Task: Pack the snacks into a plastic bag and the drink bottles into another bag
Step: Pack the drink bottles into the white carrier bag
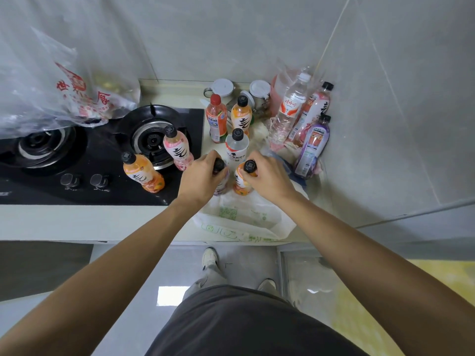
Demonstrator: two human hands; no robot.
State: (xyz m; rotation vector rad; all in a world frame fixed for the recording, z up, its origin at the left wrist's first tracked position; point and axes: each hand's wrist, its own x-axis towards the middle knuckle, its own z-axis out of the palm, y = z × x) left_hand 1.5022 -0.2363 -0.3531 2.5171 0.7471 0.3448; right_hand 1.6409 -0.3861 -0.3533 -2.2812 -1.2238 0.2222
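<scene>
My left hand (203, 176) grips the neck of a purple-labelled bottle (223, 185) with a black cap. My right hand (267, 177) grips the neck of an orange bottle (243, 185) beside it. Both bottles stand upright at the far edge of a flat white plastic bag with green print (244, 222) on the counter. More bottles stand behind them: a clear one (237, 147), an orange one (241, 115) and a red-capped one (217, 119). On the stove stand a pink bottle (177, 149) and an orange bottle (142, 173).
A clear bag in the right corner (295, 80) holds several bottles, among them a water bottle (289, 111) and a purple one (312, 147). A large clear bag with red print (64, 91) sits at the back left over the black gas stove (77, 155). Two white-lidded jars (222, 87) stand by the wall.
</scene>
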